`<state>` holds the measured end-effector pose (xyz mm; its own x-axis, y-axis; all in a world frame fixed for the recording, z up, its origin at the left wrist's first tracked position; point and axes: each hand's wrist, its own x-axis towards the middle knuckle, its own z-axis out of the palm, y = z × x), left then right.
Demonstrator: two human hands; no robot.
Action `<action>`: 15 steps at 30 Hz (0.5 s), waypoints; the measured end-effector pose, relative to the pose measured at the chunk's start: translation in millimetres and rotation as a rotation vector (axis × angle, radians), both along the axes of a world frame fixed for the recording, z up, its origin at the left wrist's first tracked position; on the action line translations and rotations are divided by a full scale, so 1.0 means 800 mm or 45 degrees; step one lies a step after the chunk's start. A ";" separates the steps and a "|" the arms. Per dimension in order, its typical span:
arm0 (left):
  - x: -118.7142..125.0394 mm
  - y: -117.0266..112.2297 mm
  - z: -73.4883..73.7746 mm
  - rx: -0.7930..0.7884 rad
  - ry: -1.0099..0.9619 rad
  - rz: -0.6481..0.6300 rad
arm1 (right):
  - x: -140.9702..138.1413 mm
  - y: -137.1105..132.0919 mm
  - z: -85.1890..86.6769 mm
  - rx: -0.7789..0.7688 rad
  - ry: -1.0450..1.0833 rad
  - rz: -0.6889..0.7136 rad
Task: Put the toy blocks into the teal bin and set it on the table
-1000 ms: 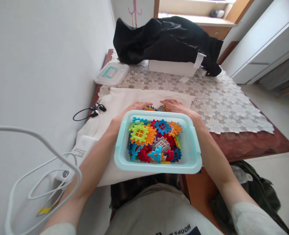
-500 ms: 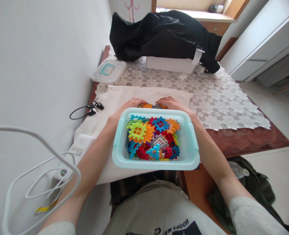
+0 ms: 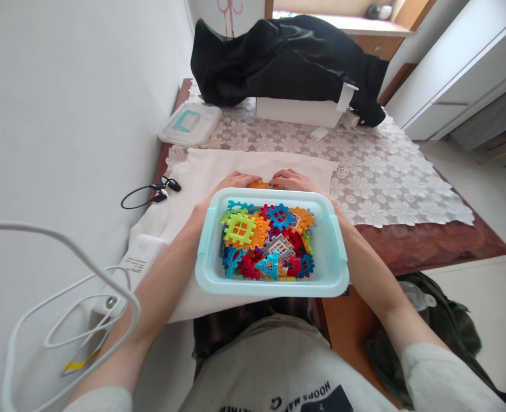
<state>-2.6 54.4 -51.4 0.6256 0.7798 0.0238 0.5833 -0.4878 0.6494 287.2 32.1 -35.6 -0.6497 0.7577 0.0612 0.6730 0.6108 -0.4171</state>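
Observation:
A pale blue plastic tub [image 3: 338, 257] holds several bright interlocking toy tiles [image 3: 267, 241]. It rests near the table's front edge on a white cloth [image 3: 218, 166]. Beyond its far rim my left hand [image 3: 238, 182] and my right hand [image 3: 293, 179] lie close together, fingers curled over a few orange and coloured tiles [image 3: 258, 185] on the cloth. The tub's rim hides most of those tiles and the fingertips.
Along the left wall lie a clear lid with a teal handle [image 3: 189, 123], black earphones [image 3: 158, 191] and a white charger with cable [image 3: 139, 257]. A black garment [image 3: 287, 63] drapes a white box [image 3: 298, 111] at the back. A lace tablecloth [image 3: 386, 183] covers the right.
Both hands have drawn closer together over the tiles behind the tub. The view has shifted slightly.

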 end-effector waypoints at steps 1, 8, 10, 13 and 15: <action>0.001 -0.001 0.001 0.007 0.007 0.003 | 0.000 0.001 -0.002 0.008 0.015 0.004; 0.000 -0.014 0.021 0.055 0.039 0.024 | 0.010 0.020 -0.017 0.112 0.101 -0.058; -0.001 -0.015 0.027 0.035 0.044 0.027 | 0.016 0.023 -0.016 0.113 0.119 -0.057; -0.003 -0.015 0.030 -0.007 0.031 0.060 | 0.024 0.024 -0.014 0.000 0.064 -0.059; -0.002 -0.015 0.029 -0.026 0.017 0.078 | 0.026 0.019 -0.012 -0.092 0.047 -0.078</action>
